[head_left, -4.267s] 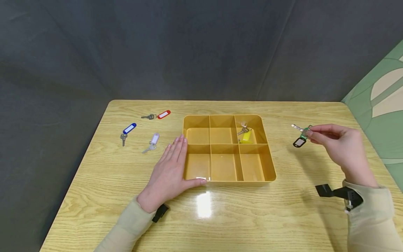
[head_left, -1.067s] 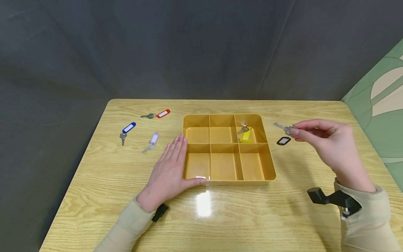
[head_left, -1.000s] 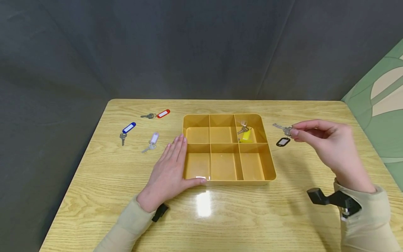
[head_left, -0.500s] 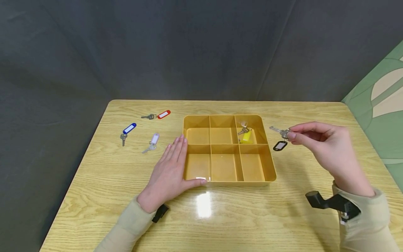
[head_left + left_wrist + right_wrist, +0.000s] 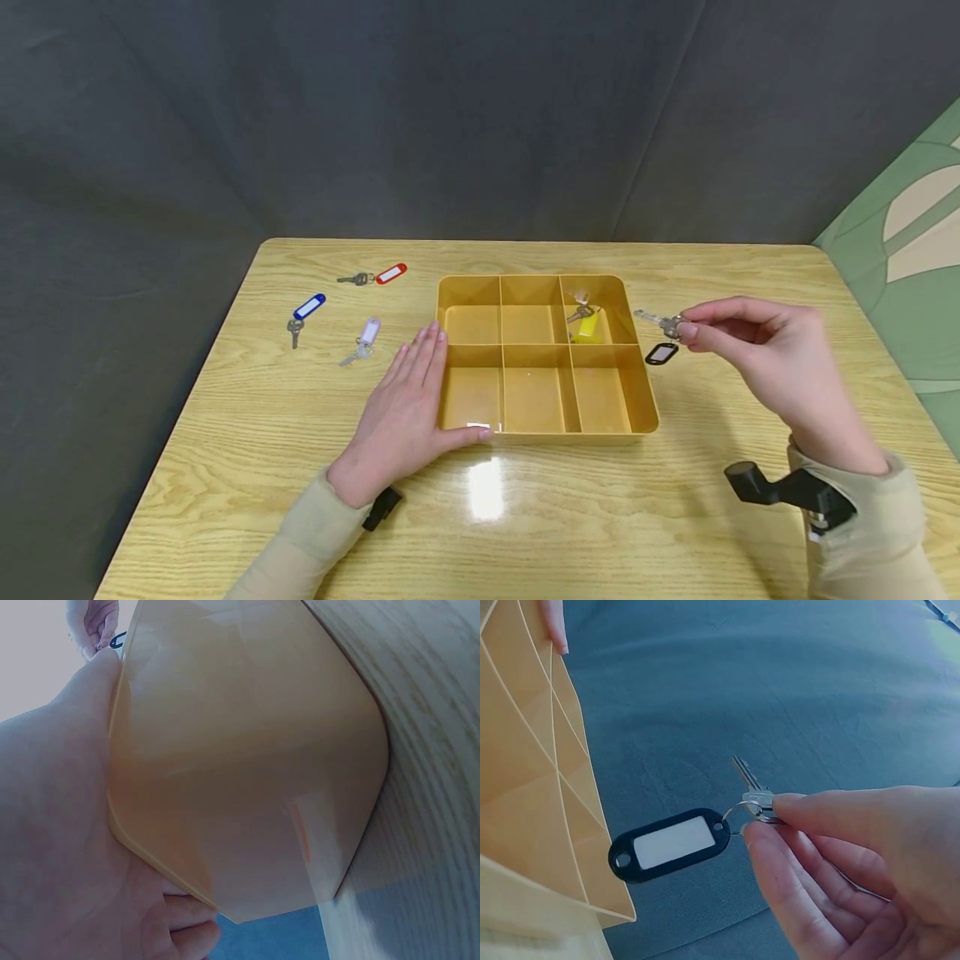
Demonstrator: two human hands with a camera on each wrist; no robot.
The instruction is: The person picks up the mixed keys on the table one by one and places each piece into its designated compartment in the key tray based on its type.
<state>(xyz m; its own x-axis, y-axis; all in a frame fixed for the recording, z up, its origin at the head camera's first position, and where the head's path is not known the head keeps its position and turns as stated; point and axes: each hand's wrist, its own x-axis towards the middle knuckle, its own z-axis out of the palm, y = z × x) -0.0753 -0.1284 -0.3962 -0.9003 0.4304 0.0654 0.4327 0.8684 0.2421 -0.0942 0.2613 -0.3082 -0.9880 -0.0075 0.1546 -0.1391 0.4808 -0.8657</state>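
Observation:
My right hand (image 5: 772, 358) pinches a metal key (image 5: 652, 319) between thumb and forefinger, just right of a yellow six-compartment box (image 5: 555, 437). From its ring hangs a black tag (image 5: 667, 846) with a white label, in the right wrist view. The key's shaft points left toward the box's right rim. My left hand (image 5: 401, 396) rests along the box's left side, fingers straight, thumb on the front rim. Inside the back right compartment lies a key with a yellow tag (image 5: 589, 326).
Left of the box, three tagged keys lie on the wooden table (image 5: 555, 517): one with a red tag (image 5: 392, 273), one with a blue tag (image 5: 309, 307), one with a pale lilac tag (image 5: 370, 331). A dark cloth (image 5: 450, 125) stands behind the table.
My right hand has moved left toward the box with the black-tagged key, then slightly nearer me. A green piece seen at its fingertips earlier no longer shows. My left hand has stayed put.

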